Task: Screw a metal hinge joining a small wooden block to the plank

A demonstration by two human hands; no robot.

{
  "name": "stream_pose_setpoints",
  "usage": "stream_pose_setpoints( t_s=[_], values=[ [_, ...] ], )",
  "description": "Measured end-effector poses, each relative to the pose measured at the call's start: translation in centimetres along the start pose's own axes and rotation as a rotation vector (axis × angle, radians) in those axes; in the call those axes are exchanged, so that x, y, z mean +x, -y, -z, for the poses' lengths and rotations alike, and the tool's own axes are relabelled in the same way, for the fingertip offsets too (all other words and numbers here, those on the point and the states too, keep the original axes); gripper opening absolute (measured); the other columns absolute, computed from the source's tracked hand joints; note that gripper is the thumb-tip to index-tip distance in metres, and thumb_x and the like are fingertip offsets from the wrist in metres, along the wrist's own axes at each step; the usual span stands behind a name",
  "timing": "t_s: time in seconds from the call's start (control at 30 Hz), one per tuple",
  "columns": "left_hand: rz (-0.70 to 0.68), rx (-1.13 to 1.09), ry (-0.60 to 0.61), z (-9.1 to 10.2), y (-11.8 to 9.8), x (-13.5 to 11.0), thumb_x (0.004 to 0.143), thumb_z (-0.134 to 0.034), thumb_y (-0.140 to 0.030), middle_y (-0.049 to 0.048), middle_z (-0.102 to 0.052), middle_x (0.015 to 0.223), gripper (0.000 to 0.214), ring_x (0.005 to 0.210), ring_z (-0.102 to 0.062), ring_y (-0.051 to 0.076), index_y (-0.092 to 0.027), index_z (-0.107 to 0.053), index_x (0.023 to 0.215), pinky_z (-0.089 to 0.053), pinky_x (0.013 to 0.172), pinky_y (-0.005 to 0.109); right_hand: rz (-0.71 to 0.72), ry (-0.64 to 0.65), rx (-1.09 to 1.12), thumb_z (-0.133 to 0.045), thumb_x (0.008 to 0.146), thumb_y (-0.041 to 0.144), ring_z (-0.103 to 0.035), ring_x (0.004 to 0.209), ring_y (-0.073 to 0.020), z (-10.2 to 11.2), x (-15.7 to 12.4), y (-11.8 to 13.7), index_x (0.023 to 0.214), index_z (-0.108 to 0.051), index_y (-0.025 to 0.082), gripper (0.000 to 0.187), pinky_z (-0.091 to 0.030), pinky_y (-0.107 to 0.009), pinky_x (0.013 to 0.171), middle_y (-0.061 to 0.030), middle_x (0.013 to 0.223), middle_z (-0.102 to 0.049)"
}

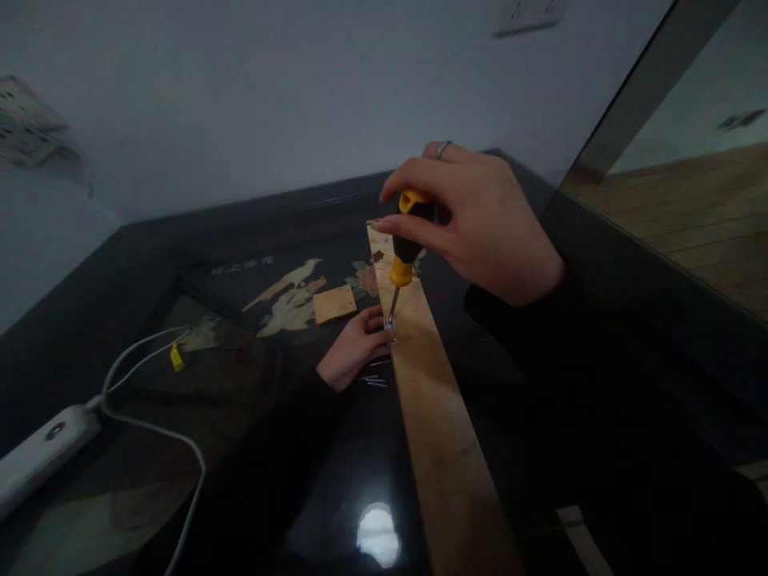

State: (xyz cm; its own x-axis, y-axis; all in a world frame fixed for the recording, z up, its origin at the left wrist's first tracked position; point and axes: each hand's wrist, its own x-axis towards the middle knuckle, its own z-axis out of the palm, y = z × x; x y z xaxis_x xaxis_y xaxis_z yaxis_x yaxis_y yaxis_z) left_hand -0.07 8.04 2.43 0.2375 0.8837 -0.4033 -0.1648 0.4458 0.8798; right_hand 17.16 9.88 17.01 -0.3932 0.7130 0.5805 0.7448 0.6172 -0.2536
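My right hand (480,220) is closed round the top of a yellow and black screwdriver (406,240) that stands nearly upright, its tip down on a long wooden strip (438,424). My left hand (354,346) rests at the strip's left edge, its fingers pinched at the screwdriver's tip around a small metal piece (390,330) that I cannot make out clearly. The strip lies on a dark glossy table (336,480). A few thin nails or screws (375,381) lie on the table just below my left hand.
A small square wooden piece (334,304) lies left of the strip, over a bird-and-flower inlay (288,296). A white power strip (42,452) with its cable lies at the left, near a small yellow object (176,357). Walls close the far side; wooden flooring shows at right.
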Motion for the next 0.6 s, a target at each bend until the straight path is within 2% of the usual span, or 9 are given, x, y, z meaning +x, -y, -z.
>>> stream_pose_setpoints(
  t_s=[0.13, 0.23, 0.37, 0.43, 0.53, 0.6],
  values=[
    [0.01, -0.004, -0.01, 0.0, 0.0, 0.0, 0.078, -0.059, 0.0, 0.0089, -0.064, 0.102, 0.041, 0.083, -0.067, 0.014, -0.012, -0.049, 0.116, -0.057, 0.079, 0.029, 0.106, 0.088, 0.081, -0.048, 0.09, 0.03, -0.056, 0.095, -0.0181, 1.0, -0.3, -0.4, 0.123, -0.055, 0.019, 0.035, -0.042, -0.03, 0.079, -0.0077, 0.11, -0.059],
    [0.009, -0.015, -0.006, 0.0, 0.0, 0.0, 0.077, -0.06, 0.0, 0.0084, -0.064, 0.1, 0.041, 0.081, -0.067, 0.014, -0.012, -0.05, 0.115, -0.056, 0.081, 0.031, 0.144, 0.097, 0.137, -0.049, 0.089, 0.02, -0.056, 0.091, -0.0155, 1.6, -0.4, -0.5, 0.123, -0.055, 0.02, 0.035, -0.043, -0.028, 0.075, -0.005, 0.111, -0.061],
    [0.006, -0.019, 0.006, 0.1, 0.0, 0.1, 0.078, -0.058, 0.001, 0.0091, -0.064, 0.103, 0.041, 0.083, -0.067, 0.015, -0.012, -0.05, 0.116, -0.056, 0.081, 0.032, 0.08, -0.006, 0.064, -0.054, 0.088, 0.032, -0.056, 0.079, -0.0157, 1.0, -0.3, -0.2, 0.096, -0.065, 0.018, 0.019, -0.041, -0.028, 0.069, -0.004, 0.089, -0.062],
    [0.006, -0.012, 0.005, 0.1, 0.0, 0.0, 0.078, -0.058, 0.0, 0.0095, -0.064, 0.104, 0.041, 0.084, -0.067, 0.015, -0.012, -0.05, 0.116, -0.056, 0.081, 0.031, 0.035, -0.059, 0.0, -0.054, 0.087, 0.04, -0.056, 0.08, -0.0173, 0.5, -0.2, 0.0, 0.086, -0.065, 0.018, 0.025, -0.04, -0.029, 0.069, -0.0051, 0.084, -0.06],
    [0.005, -0.008, 0.004, 0.1, 0.0, -0.1, 0.077, -0.06, -0.001, 0.0099, -0.064, 0.106, 0.042, 0.085, -0.067, 0.015, -0.012, -0.05, 0.116, -0.057, 0.079, 0.03, -0.015, -0.064, -0.046, -0.052, 0.087, 0.047, -0.056, 0.083, -0.0194, 0.1, -0.1, 0.0, 0.084, -0.065, 0.019, 0.031, -0.039, -0.03, 0.07, -0.0062, 0.086, -0.058],
    [0.003, -0.011, 0.014, 0.2, 0.0, -0.1, 0.077, -0.061, -0.001, 0.0101, -0.064, 0.106, 0.042, 0.085, -0.067, 0.015, -0.012, -0.05, 0.116, -0.057, 0.077, 0.029, -0.001, -0.028, -0.029, -0.052, 0.087, 0.046, -0.056, 0.085, -0.0191, 0.4, -0.1, -0.1, 0.091, -0.065, 0.019, 0.03, -0.04, -0.03, 0.071, -0.0067, 0.092, -0.059]
  ],
)
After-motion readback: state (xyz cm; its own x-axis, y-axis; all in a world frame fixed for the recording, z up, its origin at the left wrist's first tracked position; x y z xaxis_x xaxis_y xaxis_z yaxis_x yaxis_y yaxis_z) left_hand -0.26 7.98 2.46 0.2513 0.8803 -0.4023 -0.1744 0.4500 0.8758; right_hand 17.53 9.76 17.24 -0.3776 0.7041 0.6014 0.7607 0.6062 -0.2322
